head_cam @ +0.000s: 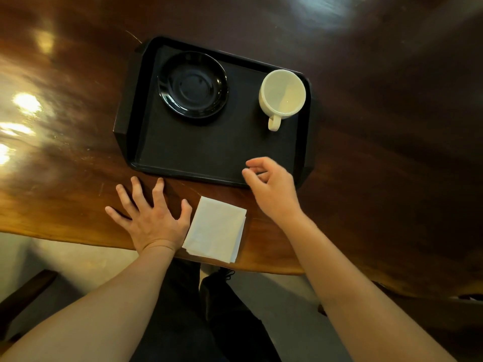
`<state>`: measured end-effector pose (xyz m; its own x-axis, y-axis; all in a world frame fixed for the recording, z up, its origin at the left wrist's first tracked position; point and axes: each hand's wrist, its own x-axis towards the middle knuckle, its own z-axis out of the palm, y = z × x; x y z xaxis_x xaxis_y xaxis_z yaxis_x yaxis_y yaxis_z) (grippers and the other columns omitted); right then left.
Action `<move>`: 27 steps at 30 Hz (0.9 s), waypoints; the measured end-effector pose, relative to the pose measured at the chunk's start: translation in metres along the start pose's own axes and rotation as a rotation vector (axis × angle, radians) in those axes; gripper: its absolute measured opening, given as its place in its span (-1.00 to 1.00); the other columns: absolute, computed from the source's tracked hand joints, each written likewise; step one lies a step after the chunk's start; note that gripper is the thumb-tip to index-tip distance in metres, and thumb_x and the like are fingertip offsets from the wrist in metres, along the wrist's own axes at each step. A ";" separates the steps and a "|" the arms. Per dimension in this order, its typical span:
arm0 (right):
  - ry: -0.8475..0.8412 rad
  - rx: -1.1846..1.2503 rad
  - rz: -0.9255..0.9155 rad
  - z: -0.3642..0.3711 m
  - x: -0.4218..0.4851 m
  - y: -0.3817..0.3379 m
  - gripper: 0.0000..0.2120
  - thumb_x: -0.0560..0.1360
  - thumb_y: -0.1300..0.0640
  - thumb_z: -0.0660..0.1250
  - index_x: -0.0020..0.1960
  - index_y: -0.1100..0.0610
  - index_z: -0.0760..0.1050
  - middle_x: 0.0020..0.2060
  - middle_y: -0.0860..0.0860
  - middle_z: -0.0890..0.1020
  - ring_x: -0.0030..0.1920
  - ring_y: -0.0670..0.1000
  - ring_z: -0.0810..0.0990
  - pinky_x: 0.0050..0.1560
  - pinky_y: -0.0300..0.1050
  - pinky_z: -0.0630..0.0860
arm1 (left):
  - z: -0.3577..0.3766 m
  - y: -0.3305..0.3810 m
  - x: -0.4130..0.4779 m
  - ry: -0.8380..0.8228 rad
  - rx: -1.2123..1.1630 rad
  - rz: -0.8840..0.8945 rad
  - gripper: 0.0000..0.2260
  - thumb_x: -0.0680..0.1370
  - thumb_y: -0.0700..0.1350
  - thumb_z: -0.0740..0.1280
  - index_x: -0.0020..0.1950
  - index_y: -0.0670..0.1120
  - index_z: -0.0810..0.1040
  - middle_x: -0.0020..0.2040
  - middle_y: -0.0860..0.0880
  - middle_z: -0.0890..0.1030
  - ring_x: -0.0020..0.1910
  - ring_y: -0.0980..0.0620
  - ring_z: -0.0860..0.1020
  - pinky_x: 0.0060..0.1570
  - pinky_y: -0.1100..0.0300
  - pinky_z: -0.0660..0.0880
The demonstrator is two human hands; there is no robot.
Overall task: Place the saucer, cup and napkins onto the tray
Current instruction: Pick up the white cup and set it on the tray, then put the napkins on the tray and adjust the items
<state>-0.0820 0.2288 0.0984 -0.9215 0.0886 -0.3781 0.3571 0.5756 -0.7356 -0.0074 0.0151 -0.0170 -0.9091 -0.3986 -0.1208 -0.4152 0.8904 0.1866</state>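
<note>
Two of your three things are already where they belong. The black saucer [192, 84] sits flat in the far-left part of the tray [198, 150], and the cream cup [282, 94] stands upright in the far-right part, mouth up and empty as far as you can see, its handle turned toward you. Saucer and cup are well apart, not stacked, with bare tray between them and a broad bare stretch along the near side.

What is left is the napkins [216, 229]. The white folded stack lies on the wooden bench [78, 165] between your two hands, close to the bench's near edge and clear of the tray's near rim. The layers look slightly fanned at the right edge, so judge it as a loose stack that may slip apart if you lift it by one corner.

Your left hand [150, 218] is spread wide, fingers splayed and palm down on the bench just left of the napkins; the thumb is right beside the stack's left edge, though you cannot tell whether it touches. It grips nothing.

Your right hand [271, 184] hovers over the tray's near-right rim, fingers loosely curled and thumb apart from them, half open. It too has nothing in it, and whether it brushes the rim is not clear.
</note>
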 end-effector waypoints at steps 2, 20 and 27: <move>-0.038 -0.059 -0.051 0.010 -0.012 0.004 -0.77 0.57 0.11 0.38 0.21 0.09 0.57 -0.11 -0.13 0.61 -0.17 -0.20 0.62 -0.24 -0.51 0.51 | 0.000 0.000 0.000 0.001 0.007 -0.001 -0.35 0.48 0.33 0.19 0.49 0.05 0.33 0.62 -0.22 0.21 0.63 -0.34 0.07 0.51 -0.43 -0.11; -0.231 -0.575 -0.084 0.068 -0.027 0.030 -0.50 0.42 0.02 0.54 0.28 0.02 0.43 0.12 0.02 0.59 0.02 0.01 0.49 -0.06 -0.15 0.42 | -0.001 0.000 0.000 -0.021 0.033 -0.011 -0.37 0.49 0.33 0.17 0.50 0.06 0.32 0.63 -0.20 0.20 0.64 -0.32 0.06 0.52 -0.43 -0.10; -0.541 -0.491 0.167 0.058 -0.013 0.023 -0.73 0.47 0.20 0.44 0.13 0.05 0.50 -0.09 -0.01 0.60 -0.20 -0.04 0.56 -0.23 -0.18 0.56 | 0.002 -0.001 0.000 0.001 0.034 -0.012 -0.37 0.49 0.35 0.16 0.49 0.08 0.32 0.63 -0.19 0.20 0.64 -0.31 0.07 0.52 -0.43 -0.08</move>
<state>-0.0527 0.1933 0.0536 -0.6121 -0.1322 -0.7797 0.2600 0.8975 -0.3563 -0.0073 0.0150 -0.0194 -0.9041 -0.4096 -0.1218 -0.4247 0.8926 0.1514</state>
